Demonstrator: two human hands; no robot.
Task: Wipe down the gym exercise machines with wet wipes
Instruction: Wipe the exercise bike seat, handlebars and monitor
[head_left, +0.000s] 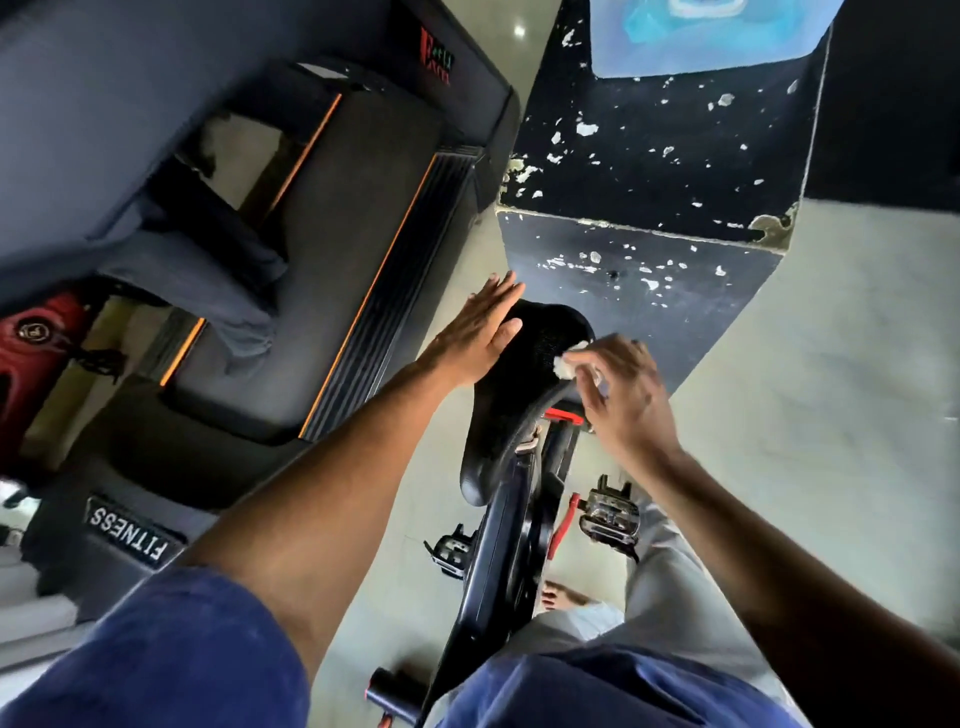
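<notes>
Left hand: left hand (478, 332), fingers straight and together, palm laid flat on the wide rear of the saddle, at 11 o'clock from the frame's centre; holds nothing.
Right hand: right hand (621, 387), fingers curled, pinching a wet wipe between fingertips and thumb, at 1 o'clock from centre.
Wet wipe: wet wipe (566, 358), small, white, crumpled; touching the saddle's right edge, at 3 o'clock from the left hand.
Saddle: saddle (524, 384), black, on an exercise bike; wide end toward 12 o'clock, narrow nose toward 6 o'clock.
Exercise bike: exercise bike (506, 540), black frame with red trim, running from the saddle down toward 6 o'clock; pedals (610, 512) on either side of the frame.
Treadmill: treadmill (332, 249), dark belt with orange edge lines, at 9 to 11 o'clock from the saddle; plate reading FITNESS at its near end.
Cloth: dark cloth (208, 275) draped over a bar of the treadmill, at 9 o'clock.
Pillar: black pillar (649, 171) with flaking paint, at 12 o'clock behind the saddle.
Floor: pale tiled floor (831, 389), at 3 o'clock.
Clothing: blue sleeves (171, 665) at 7 o'clock; grey trouser leg at 5 o'clock.
</notes>
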